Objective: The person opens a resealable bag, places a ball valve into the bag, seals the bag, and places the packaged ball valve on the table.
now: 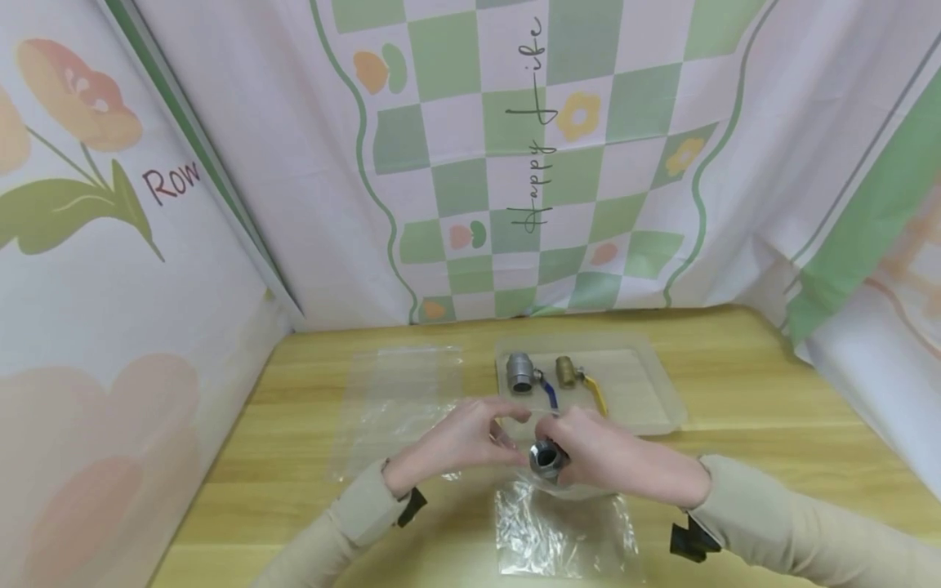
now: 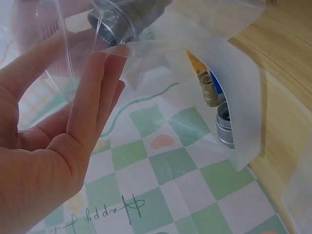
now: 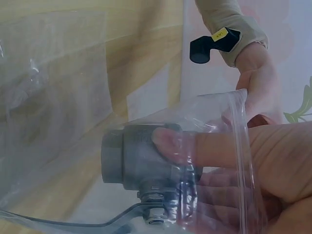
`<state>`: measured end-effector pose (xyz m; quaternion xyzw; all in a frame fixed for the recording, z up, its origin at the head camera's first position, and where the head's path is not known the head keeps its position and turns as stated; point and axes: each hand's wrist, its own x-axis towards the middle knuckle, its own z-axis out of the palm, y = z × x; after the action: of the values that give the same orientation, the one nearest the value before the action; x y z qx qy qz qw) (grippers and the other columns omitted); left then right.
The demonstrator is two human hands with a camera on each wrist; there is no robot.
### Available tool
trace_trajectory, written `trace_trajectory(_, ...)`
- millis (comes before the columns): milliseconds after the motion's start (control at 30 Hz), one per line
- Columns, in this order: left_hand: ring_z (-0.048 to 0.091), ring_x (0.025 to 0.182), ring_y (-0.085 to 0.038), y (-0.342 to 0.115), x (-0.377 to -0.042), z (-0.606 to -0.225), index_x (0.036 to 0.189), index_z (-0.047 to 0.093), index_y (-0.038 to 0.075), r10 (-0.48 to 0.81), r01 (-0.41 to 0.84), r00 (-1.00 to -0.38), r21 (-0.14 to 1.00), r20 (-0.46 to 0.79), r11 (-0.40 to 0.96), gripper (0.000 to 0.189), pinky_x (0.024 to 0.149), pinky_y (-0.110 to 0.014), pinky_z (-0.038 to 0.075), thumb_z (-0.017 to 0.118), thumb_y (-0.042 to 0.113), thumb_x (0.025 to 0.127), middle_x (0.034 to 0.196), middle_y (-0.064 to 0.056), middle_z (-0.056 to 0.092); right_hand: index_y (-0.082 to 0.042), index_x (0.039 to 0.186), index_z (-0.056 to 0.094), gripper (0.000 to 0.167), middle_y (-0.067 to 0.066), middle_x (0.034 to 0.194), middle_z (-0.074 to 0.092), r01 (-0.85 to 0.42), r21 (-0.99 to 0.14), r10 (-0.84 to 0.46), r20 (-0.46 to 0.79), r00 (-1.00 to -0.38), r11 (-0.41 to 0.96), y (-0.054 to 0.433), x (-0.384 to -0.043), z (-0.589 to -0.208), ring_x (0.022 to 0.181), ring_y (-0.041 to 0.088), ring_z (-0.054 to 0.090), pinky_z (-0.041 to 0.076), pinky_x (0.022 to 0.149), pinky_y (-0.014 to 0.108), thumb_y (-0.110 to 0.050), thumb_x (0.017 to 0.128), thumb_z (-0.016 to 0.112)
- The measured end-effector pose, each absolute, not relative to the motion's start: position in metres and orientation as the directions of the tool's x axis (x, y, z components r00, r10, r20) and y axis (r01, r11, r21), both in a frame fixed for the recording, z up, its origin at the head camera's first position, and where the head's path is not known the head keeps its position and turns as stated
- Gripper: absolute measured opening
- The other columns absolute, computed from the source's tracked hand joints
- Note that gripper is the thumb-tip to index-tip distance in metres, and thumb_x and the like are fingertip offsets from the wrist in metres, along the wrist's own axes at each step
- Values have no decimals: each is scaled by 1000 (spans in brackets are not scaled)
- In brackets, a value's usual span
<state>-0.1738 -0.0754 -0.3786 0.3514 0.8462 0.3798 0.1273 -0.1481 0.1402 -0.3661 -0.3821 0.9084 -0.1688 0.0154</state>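
My right hand (image 1: 610,453) grips a grey metal ball valve (image 3: 139,158), its thumb pressed along the body. The thumb and valve show through the film of a clear zip bag (image 3: 209,108). From the valve's side a long lever (image 3: 92,225) runs off beneath the plastic. My left hand (image 1: 470,433) holds the bag's mouth near its zip strip, thumb and fingers curved around the edge. In the left wrist view the valve's round end (image 2: 109,27) lies just beyond the left fingertips.
Behind the hands, a translucent tray (image 1: 665,400) bears a grey valve (image 1: 519,371) with a blue lever and a brass valve (image 1: 565,371) with a yellow lever. Clear bags lie on the wooden table, one at left (image 1: 397,392), another in front (image 1: 562,535). Printed curtains enclose the table.
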Motion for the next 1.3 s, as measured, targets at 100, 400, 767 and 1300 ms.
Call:
trace_trajectory(100,73,83,-7,-75,-174,-379,132,59,3,691,502,-721,724,48,473,59,74,-7,56,83,17,80,132,-16,65,-6,85,65,35,2,74,70,-693,-283,-697,107,-709,663,138,-148,-369,64,10,63,51,57,9,4,58,86)
trace_trajectory(400,74,85,-8,-72,-172,-377,133,58,1,690,513,-722,704,46,491,57,73,-5,55,80,10,81,134,-15,64,-7,84,66,33,0,73,68,-685,-201,-682,92,-725,701,131,-144,-374,64,11,61,52,56,15,2,58,85)
trace_trajectory(767,75,85,-15,-73,-171,-377,133,57,-2,669,461,-742,749,32,476,56,72,-8,56,78,4,81,134,-19,63,-9,81,66,25,-1,74,70,-729,-223,-714,156,-682,647,129,-147,-373,65,7,63,51,57,9,1,67,84)
trace_trajectory(1300,76,86,-21,-74,-171,-375,134,57,-1,669,435,-743,774,20,460,58,70,-10,58,78,0,80,136,-20,61,-10,90,67,25,2,86,74,-743,-309,-685,290,-668,594,146,-142,-331,78,16,71,61,68,21,-2,73,82)
